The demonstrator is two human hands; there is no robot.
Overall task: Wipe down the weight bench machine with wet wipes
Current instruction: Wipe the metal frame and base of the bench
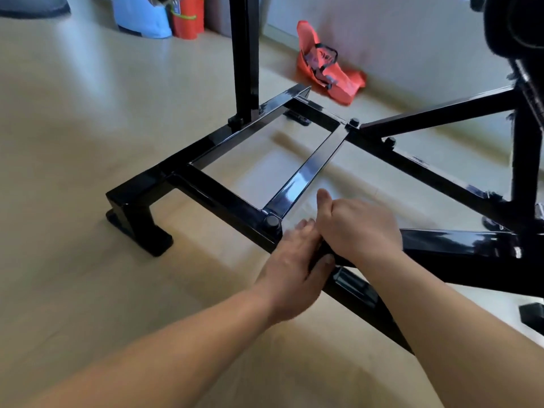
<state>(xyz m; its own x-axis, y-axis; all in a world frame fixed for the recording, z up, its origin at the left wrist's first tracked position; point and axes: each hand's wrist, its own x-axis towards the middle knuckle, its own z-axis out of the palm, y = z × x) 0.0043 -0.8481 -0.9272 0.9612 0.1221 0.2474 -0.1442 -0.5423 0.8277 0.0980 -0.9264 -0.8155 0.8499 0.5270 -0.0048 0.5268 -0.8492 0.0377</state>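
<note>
Beige floor (73,142); orange bag (323,72) at 1 o'clock. Left hand (294,269) gripping black frame (217,195) at 6 o'clock; right hand (359,228) just beside, fingers curled, contents indiscernible.

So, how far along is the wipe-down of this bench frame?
Seemingly done: the crossbar shines as if freshly wiped. In hand: the left hand grips the near base bar, the right hand beside it; what it holds is blurred. Left: the upright post and the right-side struts show no sign either way.
</note>
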